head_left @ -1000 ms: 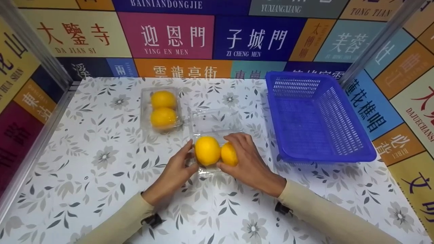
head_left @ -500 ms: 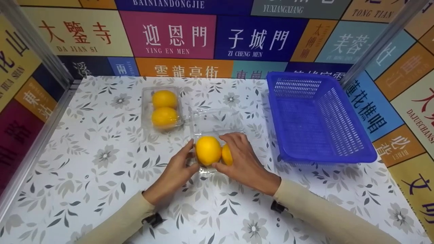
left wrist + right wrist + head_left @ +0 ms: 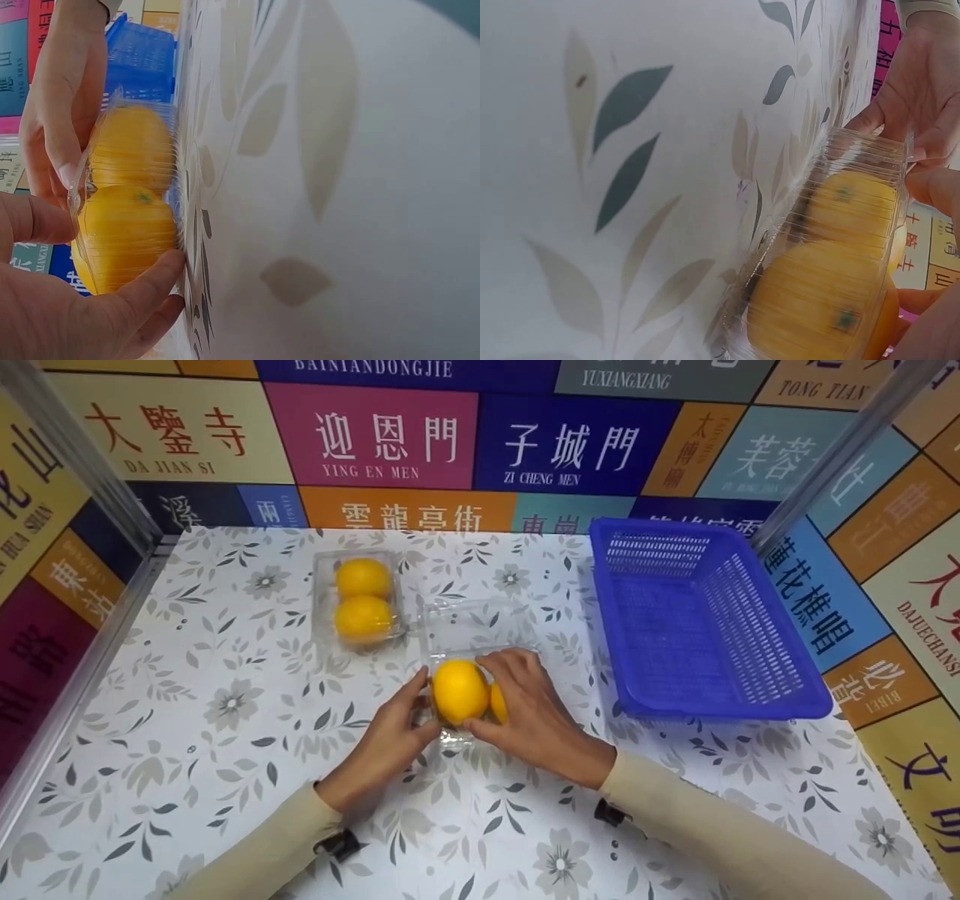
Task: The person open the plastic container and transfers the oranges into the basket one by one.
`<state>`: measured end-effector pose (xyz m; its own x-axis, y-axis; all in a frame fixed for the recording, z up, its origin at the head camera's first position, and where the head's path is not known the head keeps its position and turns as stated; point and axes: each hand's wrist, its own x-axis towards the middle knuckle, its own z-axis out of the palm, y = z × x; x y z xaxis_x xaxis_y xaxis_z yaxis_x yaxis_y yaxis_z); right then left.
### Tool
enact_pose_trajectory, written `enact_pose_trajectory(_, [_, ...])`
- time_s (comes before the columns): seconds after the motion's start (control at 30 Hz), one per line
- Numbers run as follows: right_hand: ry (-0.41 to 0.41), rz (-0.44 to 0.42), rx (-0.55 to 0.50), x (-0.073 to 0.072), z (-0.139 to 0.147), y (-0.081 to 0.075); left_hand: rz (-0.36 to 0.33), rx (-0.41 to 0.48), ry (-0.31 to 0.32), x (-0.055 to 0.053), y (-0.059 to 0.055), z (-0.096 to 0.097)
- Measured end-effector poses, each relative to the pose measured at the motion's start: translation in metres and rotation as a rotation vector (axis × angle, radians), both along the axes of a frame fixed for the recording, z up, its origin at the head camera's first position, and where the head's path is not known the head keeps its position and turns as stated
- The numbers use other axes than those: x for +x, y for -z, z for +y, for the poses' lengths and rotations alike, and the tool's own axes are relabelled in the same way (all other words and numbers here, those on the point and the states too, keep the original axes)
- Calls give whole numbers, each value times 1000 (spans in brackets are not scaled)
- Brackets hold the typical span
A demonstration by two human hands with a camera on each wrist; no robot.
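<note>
Left hand gripped the side of a clear plastic clamshell, fingers partly bent, right hand grasped the right orange, fingers curved over it.

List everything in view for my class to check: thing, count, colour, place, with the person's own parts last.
Front fruits: 2, yellow-orange, side by side in the front container
Front container: 1, clear, centre of the table, between the hands
Open lid: 1, clear, just behind the front container
Back fruits: 2, yellow-orange, in the back container
Back container: 1, clear, back left
Basket: 1, blue, back right
Table covering: 1, white with grey leaves and flowers, under everything
Lettered panels: many, multicoloured, around the table
Posts: 2, silver-grey, rear corners
Sleeves: 2, beige, on the forearms
Left hand: 1, at the front container's left side
Right hand: 1, over the right-hand front fruit
</note>
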<state>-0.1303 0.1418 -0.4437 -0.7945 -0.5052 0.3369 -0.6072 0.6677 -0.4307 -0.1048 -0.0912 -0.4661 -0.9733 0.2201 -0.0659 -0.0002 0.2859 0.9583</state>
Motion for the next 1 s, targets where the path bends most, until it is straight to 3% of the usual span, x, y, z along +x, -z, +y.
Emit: enact_pose_trajectory(1.0, [35, 31, 230, -7, -15, -6, 28, -19, 10, 1, -1, 0])
